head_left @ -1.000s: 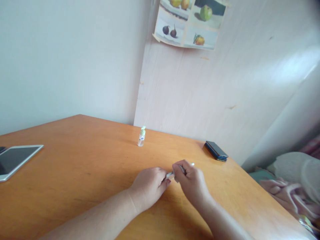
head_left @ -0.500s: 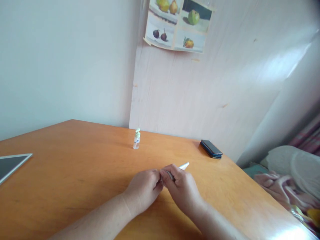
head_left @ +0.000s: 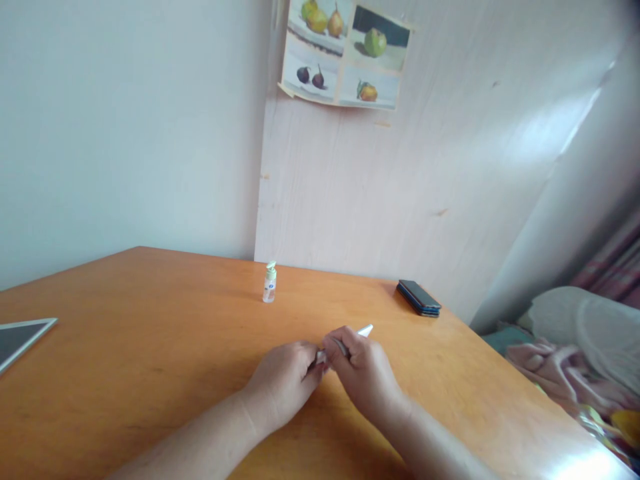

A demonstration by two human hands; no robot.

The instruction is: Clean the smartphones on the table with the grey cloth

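Observation:
A slim white object [head_left: 365, 331] with a narrow end sticks out beyond my right hand [head_left: 364, 370]; what kind it is I cannot make out. The fingers of that hand are wrapped round it, and its thumb is bent toward my left hand. My left hand [head_left: 285, 380] is closed close beside, with its fingertips almost meeting the right ones. A small whitish piece [head_left: 321, 357] shows between the two hands. Whether it belongs to the slim object is unclear, and the left fingers hide most of it. Both hands are low over the brown table [head_left: 175, 320].
A small clear pump bottle [head_left: 269, 283] with a pale green top stands toward the back. Dark stacked flat things, like phones [head_left: 419, 298], lie at the right back. A white-edged tablet [head_left: 25, 340] lies at the left. Crumpled cloth [head_left: 545, 373] is beyond the right edge.
The hands have drawn slightly apart at the fingertips, so more of the whitish piece shows between them. The whole view has shifted a little to the right.

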